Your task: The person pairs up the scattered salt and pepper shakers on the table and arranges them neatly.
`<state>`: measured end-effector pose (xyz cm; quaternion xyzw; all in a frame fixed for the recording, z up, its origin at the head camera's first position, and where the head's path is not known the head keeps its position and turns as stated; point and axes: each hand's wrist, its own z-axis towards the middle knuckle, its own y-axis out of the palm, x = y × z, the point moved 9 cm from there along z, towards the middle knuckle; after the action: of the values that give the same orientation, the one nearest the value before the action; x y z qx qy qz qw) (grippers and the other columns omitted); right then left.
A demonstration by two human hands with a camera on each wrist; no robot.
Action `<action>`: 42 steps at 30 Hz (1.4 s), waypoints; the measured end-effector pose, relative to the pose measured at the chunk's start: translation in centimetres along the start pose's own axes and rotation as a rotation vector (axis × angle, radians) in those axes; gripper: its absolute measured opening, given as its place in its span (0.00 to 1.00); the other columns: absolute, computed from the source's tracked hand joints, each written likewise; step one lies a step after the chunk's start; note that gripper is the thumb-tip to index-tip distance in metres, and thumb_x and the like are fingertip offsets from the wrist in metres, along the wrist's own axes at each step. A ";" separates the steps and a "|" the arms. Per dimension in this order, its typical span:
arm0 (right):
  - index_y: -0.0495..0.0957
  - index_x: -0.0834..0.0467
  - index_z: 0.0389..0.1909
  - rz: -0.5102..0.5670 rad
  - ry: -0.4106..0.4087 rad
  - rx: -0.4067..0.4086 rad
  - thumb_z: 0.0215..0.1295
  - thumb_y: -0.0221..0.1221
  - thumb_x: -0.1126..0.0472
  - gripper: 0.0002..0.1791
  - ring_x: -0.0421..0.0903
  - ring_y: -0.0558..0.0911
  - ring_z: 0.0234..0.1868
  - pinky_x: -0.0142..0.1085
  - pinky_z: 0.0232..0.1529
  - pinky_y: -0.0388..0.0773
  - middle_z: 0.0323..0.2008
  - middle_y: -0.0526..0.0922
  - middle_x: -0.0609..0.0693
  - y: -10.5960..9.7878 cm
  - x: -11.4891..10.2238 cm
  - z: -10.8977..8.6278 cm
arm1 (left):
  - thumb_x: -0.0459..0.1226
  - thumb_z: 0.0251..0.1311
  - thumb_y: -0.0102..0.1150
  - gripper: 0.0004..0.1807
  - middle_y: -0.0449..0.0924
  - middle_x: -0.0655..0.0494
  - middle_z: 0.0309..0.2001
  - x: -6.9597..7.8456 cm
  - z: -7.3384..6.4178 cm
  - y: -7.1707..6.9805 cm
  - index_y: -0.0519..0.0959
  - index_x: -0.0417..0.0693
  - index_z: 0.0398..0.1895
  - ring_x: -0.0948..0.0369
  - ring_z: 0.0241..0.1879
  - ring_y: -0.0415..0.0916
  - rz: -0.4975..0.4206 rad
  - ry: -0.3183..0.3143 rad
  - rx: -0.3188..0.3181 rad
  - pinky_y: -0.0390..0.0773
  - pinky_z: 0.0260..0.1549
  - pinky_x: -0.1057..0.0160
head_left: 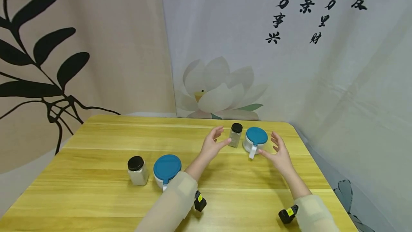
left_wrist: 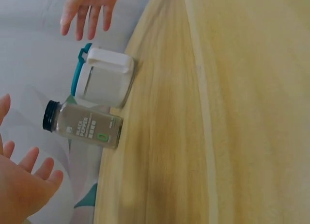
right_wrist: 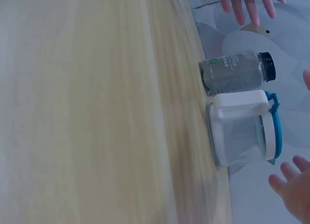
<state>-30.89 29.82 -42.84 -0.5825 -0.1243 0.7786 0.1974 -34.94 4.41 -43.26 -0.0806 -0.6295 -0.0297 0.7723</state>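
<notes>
At the back right of the table stand a black pepper bottle [head_left: 235, 138] with a black cap and, just right of it, a clear jar [head_left: 249, 145] with a blue lid and white handle. My left hand [head_left: 212, 145] is just left of the bottle, fingers spread and palm turned toward it. On the jar's other side my right hand [head_left: 278, 154] has its fingers parted, the thumb close by the handle. Both hands hold nothing. In the left wrist view the label on the pepper bottle [left_wrist: 87, 124] can be read, beside the jar [left_wrist: 106, 78].
Nearer the front left are another black-capped bottle [head_left: 138, 171] with pale contents and a second blue-lidded jar [head_left: 166, 169], partly hidden by my left sleeve. The wooden table [head_left: 96, 196] ends at a printed cloth backdrop [head_left: 225, 46].
</notes>
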 end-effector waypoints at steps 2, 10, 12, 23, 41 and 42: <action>0.46 0.66 0.73 -0.006 0.003 0.000 0.56 0.69 0.63 0.51 0.64 0.56 0.68 0.59 0.64 0.54 0.69 0.54 0.67 0.0 0.2 0.1 | 0.40 0.57 0.68 0.33 0.68 0.43 0.63 -0.2 0.3 0.1 0.67 0.46 0.66 0.49 0.63 0.63 0.009 0.004 -0.001 0.59 0.63 0.47; 0.46 0.63 0.74 -0.030 0.019 0.019 0.57 0.68 0.62 0.51 0.63 0.55 0.69 0.58 0.64 0.55 0.69 0.55 0.66 -0.6 0.8 0.8 | 0.42 0.58 0.67 0.34 0.68 0.47 0.64 -0.7 1.3 0.7 0.67 0.48 0.67 0.49 0.64 0.62 0.031 -0.028 -0.005 0.62 0.61 0.46; 0.46 0.63 0.74 -0.027 0.024 0.017 0.57 0.69 0.61 0.51 0.63 0.56 0.69 0.58 0.64 0.55 0.69 0.55 0.66 -0.6 0.9 1.1 | 0.43 0.58 0.67 0.34 0.68 0.49 0.64 -0.8 1.6 1.0 0.66 0.47 0.67 0.49 0.64 0.62 0.036 -0.032 -0.011 0.64 0.60 0.45; 0.43 0.62 0.74 0.007 0.077 -0.034 0.59 0.67 0.61 0.51 0.62 0.53 0.70 0.58 0.65 0.53 0.70 0.52 0.66 -0.1 1.5 2.3 | 0.43 0.60 0.65 0.34 0.67 0.48 0.64 -1.9 3.2 1.5 0.65 0.48 0.68 0.48 0.64 0.62 0.074 -0.075 -0.027 0.68 0.57 0.49; 0.41 0.60 0.75 0.015 0.062 -0.105 0.59 0.67 0.60 0.53 0.64 0.53 0.70 0.59 0.65 0.52 0.71 0.50 0.66 1.3 2.9 3.5 | 0.45 0.61 0.64 0.37 0.64 0.47 0.67 -2.9 4.4 1.4 0.62 0.50 0.71 0.45 0.66 0.58 0.134 -0.094 -0.088 0.64 0.59 0.46; 0.40 0.60 0.75 0.019 0.061 -0.108 0.59 0.67 0.60 0.53 0.64 0.53 0.70 0.59 0.65 0.52 0.71 0.49 0.66 1.4 2.9 3.6 | 0.46 0.61 0.64 0.37 0.64 0.47 0.67 -2.9 4.5 1.4 0.62 0.50 0.71 0.45 0.66 0.58 0.138 -0.097 -0.090 0.64 0.59 0.46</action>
<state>-35.25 30.07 -44.89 -0.6170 -0.1544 0.7545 0.1619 -39.68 6.38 -45.34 -0.1599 -0.6570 -0.0008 0.7367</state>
